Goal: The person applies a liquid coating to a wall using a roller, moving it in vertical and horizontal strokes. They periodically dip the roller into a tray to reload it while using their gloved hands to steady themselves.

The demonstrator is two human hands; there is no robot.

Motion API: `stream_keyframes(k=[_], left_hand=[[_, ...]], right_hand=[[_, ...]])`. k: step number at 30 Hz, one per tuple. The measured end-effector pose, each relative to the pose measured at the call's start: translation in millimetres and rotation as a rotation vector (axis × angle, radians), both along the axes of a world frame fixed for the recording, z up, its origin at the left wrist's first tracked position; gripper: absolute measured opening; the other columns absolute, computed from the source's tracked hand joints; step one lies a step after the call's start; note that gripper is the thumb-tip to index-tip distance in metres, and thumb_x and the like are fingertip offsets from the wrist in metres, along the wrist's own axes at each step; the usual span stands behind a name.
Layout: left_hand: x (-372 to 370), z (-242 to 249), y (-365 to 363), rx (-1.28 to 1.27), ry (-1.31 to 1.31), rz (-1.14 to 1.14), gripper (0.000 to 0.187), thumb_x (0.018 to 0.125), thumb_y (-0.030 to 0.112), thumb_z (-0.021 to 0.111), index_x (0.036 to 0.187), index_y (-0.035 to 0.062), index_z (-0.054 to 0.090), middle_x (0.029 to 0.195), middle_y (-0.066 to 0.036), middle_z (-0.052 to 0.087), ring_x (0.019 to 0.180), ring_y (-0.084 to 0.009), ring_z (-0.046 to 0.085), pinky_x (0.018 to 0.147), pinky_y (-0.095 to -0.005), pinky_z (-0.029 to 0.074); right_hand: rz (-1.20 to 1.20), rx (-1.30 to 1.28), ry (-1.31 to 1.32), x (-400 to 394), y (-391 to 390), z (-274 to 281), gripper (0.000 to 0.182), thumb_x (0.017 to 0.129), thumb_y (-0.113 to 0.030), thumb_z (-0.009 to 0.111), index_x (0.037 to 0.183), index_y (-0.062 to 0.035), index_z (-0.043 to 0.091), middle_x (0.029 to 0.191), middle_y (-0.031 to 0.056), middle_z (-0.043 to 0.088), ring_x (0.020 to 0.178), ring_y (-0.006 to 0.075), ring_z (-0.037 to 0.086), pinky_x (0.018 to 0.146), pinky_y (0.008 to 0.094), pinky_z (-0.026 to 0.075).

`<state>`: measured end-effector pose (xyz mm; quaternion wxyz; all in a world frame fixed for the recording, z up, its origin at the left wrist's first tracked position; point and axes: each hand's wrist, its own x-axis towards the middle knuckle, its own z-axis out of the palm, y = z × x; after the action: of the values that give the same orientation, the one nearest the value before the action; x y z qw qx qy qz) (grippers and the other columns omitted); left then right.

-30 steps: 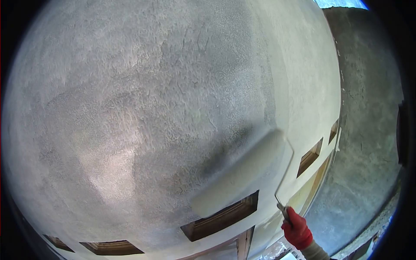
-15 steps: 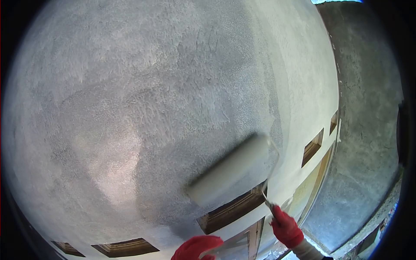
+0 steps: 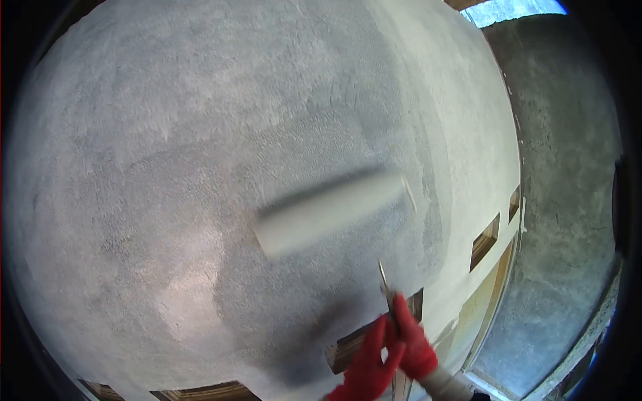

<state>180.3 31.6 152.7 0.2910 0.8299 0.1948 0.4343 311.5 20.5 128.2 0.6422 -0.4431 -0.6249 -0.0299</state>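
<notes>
A paint roller (image 3: 331,210) lies across the grey wall (image 3: 194,134), blurred by motion, its right end higher than its left. Its thin metal frame leads down to a handle, part of which is too blurred to see. My right hand (image 3: 416,344), in a red glove, is closed round the handle. Just left of it and touching or overlapping it is my left hand (image 3: 371,357), also in a red glove, with its fingers at the lower part of the handle. How firmly the left fingers grip is hidden.
Wooden-framed openings sit low in the wall, one (image 3: 344,351) behind my hands, another (image 3: 204,393) at the bottom left and one (image 3: 484,243) at the right. A darker wall (image 3: 562,154) stands at the far right.
The roller has moved up and left and lies flatter. My right hand has shifted left and down, and my left hand has come up and right to the handle.
</notes>
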Motion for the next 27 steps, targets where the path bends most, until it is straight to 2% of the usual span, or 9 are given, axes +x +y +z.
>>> stream_keyframes(k=[3, 8, 11, 14, 16, 19, 22, 24, 27], left_hand=[[-6, -37, -17, 0.072, 0.027, -0.040, 0.056, 0.092, 0.025, 0.053, 0.137, -0.0007, 0.032, 0.133, -0.021, 0.042, 0.120, -0.0332, 0.046, 0.101, -0.0378, 0.035], [-18, -3, -2, 0.059, 0.129, -0.072, 0.063, 0.092, 0.028, 0.053, 0.140, -0.0022, 0.025, 0.140, -0.020, 0.035, 0.126, -0.0333, 0.040, 0.105, -0.0389, 0.031], [-28, 42, -9, -0.346, -0.273, -0.286, 0.061, 0.092, 0.025, 0.053, 0.139, -0.0029, 0.026, 0.143, -0.021, 0.031, 0.129, -0.0331, 0.035, 0.106, -0.0390, 0.029], [-40, 59, -12, 0.164, -0.182, -0.034, 0.058, 0.091, 0.020, 0.052, 0.139, -0.0029, 0.028, 0.143, -0.020, 0.030, 0.131, -0.0324, 0.033, 0.106, -0.0385, 0.029], [-41, 59, -16, 0.137, -0.161, -0.064, 0.057, 0.090, 0.015, 0.052, 0.139, -0.0020, 0.028, 0.143, -0.020, 0.031, 0.131, -0.0319, 0.032, 0.106, -0.0378, 0.029], [-45, 51, -21, 0.052, -0.144, -0.087, 0.057, 0.089, 0.012, 0.054, 0.139, -0.0007, 0.029, 0.142, -0.019, 0.032, 0.131, -0.0318, 0.033, 0.106, -0.0373, 0.029], [-46, 36, -15, 0.003, -0.188, -0.113, 0.056, 0.088, 0.009, 0.055, 0.138, 0.0001, 0.031, 0.141, -0.018, 0.034, 0.130, -0.0313, 0.035, 0.106, -0.0375, 0.030], [-49, 34, -16, -0.003, -0.175, -0.111, 0.055, 0.088, 0.009, 0.055, 0.138, -0.0002, 0.032, 0.141, -0.018, 0.035, 0.130, -0.0307, 0.035, 0.105, -0.0375, 0.030], [-53, 34, -19, 0.028, -0.110, -0.095, 0.054, 0.088, 0.008, 0.055, 0.137, -0.0003, 0.033, 0.140, -0.017, 0.037, 0.129, -0.0299, 0.036, 0.105, -0.0373, 0.031]], right_hand=[[-0.071, 0.051, -0.029, -4, 7, -67, 0.068, 0.083, -0.005, 0.055, 0.143, -0.0020, 0.023, 0.075, 0.0095, 0.057, 0.065, 0.0252, 0.058, 0.059, 0.0327, 0.047], [-0.038, -0.007, 0.043, -20, -6, -13, 0.065, 0.085, -0.007, 0.054, 0.142, -0.0027, 0.023, 0.076, 0.0144, 0.059, 0.068, 0.0290, 0.061, 0.060, 0.0351, 0.048], [-0.208, 0.080, 0.059, -20, 15, 107, 0.058, 0.087, -0.005, 0.049, 0.141, -0.0065, 0.027, 0.081, 0.0247, 0.060, 0.073, 0.0375, 0.063, 0.063, 0.0385, 0.048], [-0.266, 0.321, -0.024, -3, 43, 211, 0.055, 0.088, -0.007, 0.047, 0.141, -0.0130, 0.032, 0.086, 0.0279, 0.060, 0.078, 0.0424, 0.061, 0.067, 0.0414, 0.048], [-0.378, 0.328, -0.064, 2, 48, 260, 0.054, 0.090, -0.004, 0.045, 0.142, -0.0116, 0.031, 0.080, 0.0124, 0.060, 0.072, 0.0158, 0.058, 0.071, 0.0305, 0.048], [-0.324, 0.144, 0.045, -5, 27, 288, 0.053, 0.091, -0.004, 0.045, 0.142, -0.0109, 0.032, 0.085, 0.0118, 0.061, 0.071, 0.0152, 0.057, 0.070, 0.0297, 0.048], [-0.338, 0.292, -0.147, 15, 27, 231, 0.054, 0.090, -0.003, 0.044, 0.142, -0.0096, 0.030, 0.088, 0.0113, 0.061, 0.067, 0.0140, 0.055, 0.066, 0.0289, 0.048], [-0.184, 0.195, -0.038, 13, 16, 171, 0.058, 0.088, -0.003, 0.045, 0.142, -0.0116, 0.028, 0.078, 0.0192, 0.061, 0.069, 0.0251, 0.063, 0.065, 0.0342, 0.048], [-0.240, 0.040, 0.020, 7, 6, 59, 0.060, 0.085, 0.002, 0.048, 0.141, -0.0041, 0.028, 0.075, 0.0171, 0.061, 0.063, 0.0244, 0.063, 0.061, 0.0344, 0.049]])
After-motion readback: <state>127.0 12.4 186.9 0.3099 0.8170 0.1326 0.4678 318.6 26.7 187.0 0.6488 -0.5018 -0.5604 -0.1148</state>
